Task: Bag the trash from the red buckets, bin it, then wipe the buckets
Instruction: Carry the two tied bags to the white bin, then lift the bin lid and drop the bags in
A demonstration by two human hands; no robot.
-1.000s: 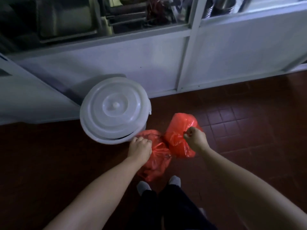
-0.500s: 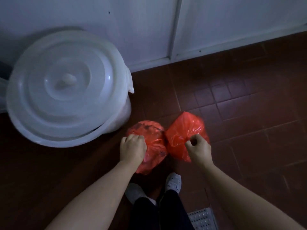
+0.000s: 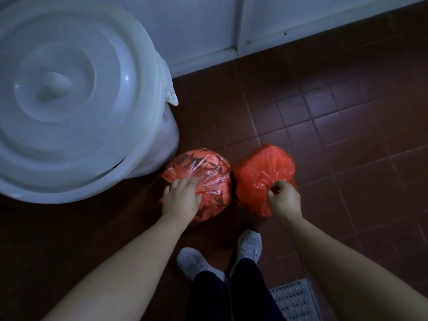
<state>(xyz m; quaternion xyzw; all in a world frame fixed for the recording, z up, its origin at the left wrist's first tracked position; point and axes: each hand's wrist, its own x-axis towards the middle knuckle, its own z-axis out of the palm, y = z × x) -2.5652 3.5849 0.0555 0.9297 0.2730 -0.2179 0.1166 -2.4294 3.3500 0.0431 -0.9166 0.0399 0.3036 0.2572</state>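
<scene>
**Q:** White plastic fills the upper left of the frame. What is it, and how many?

**A:** One big white bin (image 3: 69,100), with its round lid (image 3: 58,89) on top and sitting a little askew, so a dark gap shows at the lid's lower right edge. It stands on the dark red tiled floor (image 3: 324,117), against a pale panelled wall (image 3: 208,26) that runs across the top.

**Q:** And the trash?

**A:** Two red plastic bags, side by side at centre frame, just touching. The left bag (image 3: 208,172) sits right beside the bin's base; dark scraps show through its film. The right bag (image 3: 261,172) looks plainer.

**Q:** The hands?

**A:** Two, one per bag. The left hand (image 3: 180,200) lies on top of the left bag, fingers spread and fairly straight. The right hand (image 3: 284,200) has curled fingers pinching the gathered plastic of the right bag.

**Q:** Anything smaller?

**A:** Two white shoes (image 3: 249,244) at lower centre, and one perforated grate (image 3: 294,300) at the bottom edge, right of centre.
</scene>
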